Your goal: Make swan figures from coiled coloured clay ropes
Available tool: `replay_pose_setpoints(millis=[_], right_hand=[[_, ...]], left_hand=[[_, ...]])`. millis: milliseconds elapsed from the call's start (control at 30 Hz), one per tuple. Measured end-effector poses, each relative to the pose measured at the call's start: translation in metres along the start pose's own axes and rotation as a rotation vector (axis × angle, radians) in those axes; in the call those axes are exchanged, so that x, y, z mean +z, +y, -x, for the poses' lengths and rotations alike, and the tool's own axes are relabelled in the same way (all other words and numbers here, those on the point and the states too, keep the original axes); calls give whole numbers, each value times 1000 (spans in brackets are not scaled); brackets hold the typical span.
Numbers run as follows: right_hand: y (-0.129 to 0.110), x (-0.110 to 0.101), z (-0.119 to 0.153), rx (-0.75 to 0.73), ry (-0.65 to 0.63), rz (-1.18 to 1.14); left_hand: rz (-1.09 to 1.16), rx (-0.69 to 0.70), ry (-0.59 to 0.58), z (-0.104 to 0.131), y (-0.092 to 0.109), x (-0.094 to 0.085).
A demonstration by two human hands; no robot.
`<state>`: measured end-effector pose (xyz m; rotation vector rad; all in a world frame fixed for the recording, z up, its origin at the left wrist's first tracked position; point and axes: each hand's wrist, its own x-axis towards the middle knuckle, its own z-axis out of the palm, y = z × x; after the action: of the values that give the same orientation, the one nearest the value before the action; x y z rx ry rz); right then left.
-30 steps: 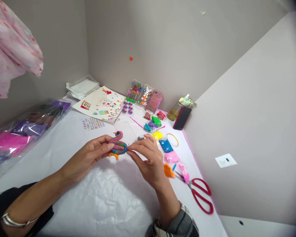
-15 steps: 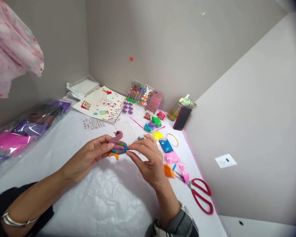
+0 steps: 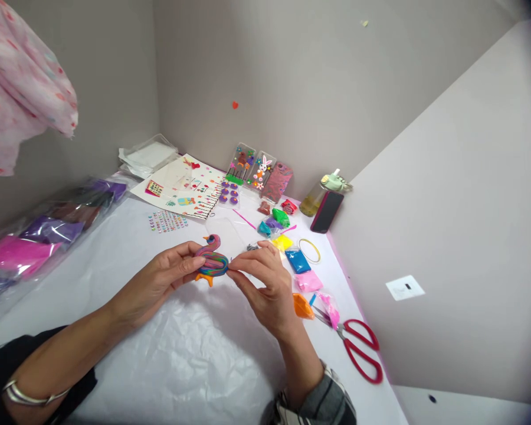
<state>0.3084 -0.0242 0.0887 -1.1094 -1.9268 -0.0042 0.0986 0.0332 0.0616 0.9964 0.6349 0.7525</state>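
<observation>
A striped, many-coloured clay duck [image 3: 212, 263] with an orange beak and orange feet is held above the white table covering. My left hand [image 3: 173, 267] grips it from the left, thumb across its body and fingers behind. At its tail end on the right, my right hand [image 3: 263, 280] pinches with thumb and index finger, the other fingers curled. The fingertips touch the tail, and whatever small part lies between them is mostly hidden.
Packets of coloured clay [image 3: 297, 261] lie to the right, near red-handled scissors [image 3: 358, 348]. Behind are a phone [image 3: 327, 212], a bottle [image 3: 312, 200], decorated phone cases [image 3: 261, 171], a drawn sheet [image 3: 177, 186] and a gem sticker sheet [image 3: 168, 222]. Bagged clay [image 3: 22, 254] sits left.
</observation>
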Motion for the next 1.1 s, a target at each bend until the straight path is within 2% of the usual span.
replay_pose_setpoints(millis=[167, 333, 800, 900, 1100], right_hand=[[0, 0, 1, 24, -17, -8], [2, -1, 1, 53, 2, -15], [2, 0, 1, -7, 39, 55], [2, 0, 1, 96, 22, 24], [-2, 1, -1, 509, 133, -276]], left_hand=[[5, 7, 7, 0, -1, 0], [-17, 54, 66, 0, -3, -1], [-90, 93, 71, -2, -5, -1], [-94, 120, 96, -2, -7, -2], [-195, 284, 253, 2, -6, 3]])
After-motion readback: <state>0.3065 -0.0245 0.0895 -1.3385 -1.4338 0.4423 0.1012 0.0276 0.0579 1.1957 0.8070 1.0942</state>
